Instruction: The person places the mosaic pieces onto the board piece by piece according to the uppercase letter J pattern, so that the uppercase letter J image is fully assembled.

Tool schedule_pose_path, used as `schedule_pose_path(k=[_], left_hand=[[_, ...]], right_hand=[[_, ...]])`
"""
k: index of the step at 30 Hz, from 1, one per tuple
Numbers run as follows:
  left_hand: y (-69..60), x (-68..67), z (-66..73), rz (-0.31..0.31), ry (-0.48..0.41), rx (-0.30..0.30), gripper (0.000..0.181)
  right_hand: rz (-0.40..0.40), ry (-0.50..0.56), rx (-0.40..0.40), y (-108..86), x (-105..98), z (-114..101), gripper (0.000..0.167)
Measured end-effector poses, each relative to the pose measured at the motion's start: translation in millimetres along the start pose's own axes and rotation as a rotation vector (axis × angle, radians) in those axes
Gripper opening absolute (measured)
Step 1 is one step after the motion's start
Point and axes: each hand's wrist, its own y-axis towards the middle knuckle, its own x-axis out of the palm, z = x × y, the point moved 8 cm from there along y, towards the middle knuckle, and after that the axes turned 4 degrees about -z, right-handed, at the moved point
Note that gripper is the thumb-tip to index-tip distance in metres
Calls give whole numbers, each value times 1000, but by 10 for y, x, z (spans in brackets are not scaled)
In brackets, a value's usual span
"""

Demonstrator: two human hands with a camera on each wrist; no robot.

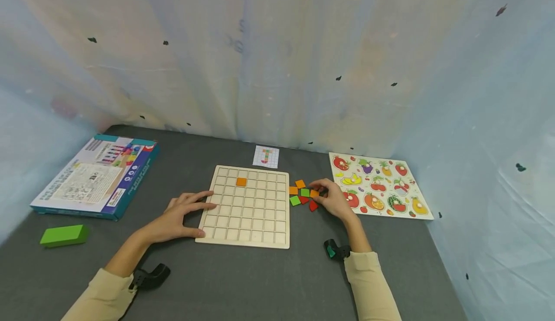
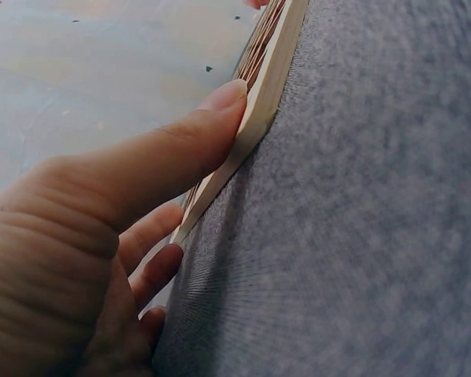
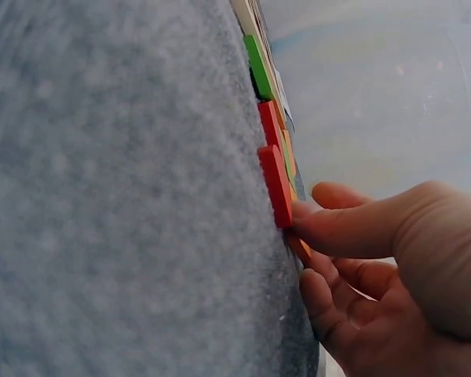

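Behind the work hangs a pale, mottled curtain (image 1: 260,70) marked with small dark spots. Before it stands a table (image 1: 208,282) with a dark grey cover. A boxed set (image 1: 125,195) lies flat at the far left, a printed sheet (image 1: 93,181) on its top face. A wooden grid board (image 1: 244,210) lies at the table's centre. A fruit puzzle board (image 1: 366,180) lies to the right, well apart from the grid board.

The left hand (image 1: 178,217) is at the grid board's left edge: fingers spread apart, fore and middle fingertips resting on the rim, thumb on the near-left corner. The right hand (image 1: 333,198) is between the two boards, thumb and forefinger pinching an orange tile (image 1: 314,193); whether that tile is clear of the cover cannot be established from these angles. Each wrist carries a black camera, below a pale sleeve.

A green block (image 1: 64,235) lies near the boxed set, on its near side. A gridded pattern card (image 1: 266,157) lies just beyond the grid board's far edge.

One orange square (image 1: 241,181) is seated in the grid board, toward the far edge, left of the middle. Loose green pieces (image 1: 295,200), red pieces (image 1: 313,206) and further orange pieces (image 1: 300,184) cluster just beside the board's right edge.
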Motion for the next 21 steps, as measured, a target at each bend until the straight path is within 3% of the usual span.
schedule_pose_path(k=[21], left_hand=[[4,13,-16,-22,-11,-38,69]], right_hand=[[8,-5,56,0,-3,30,26]])
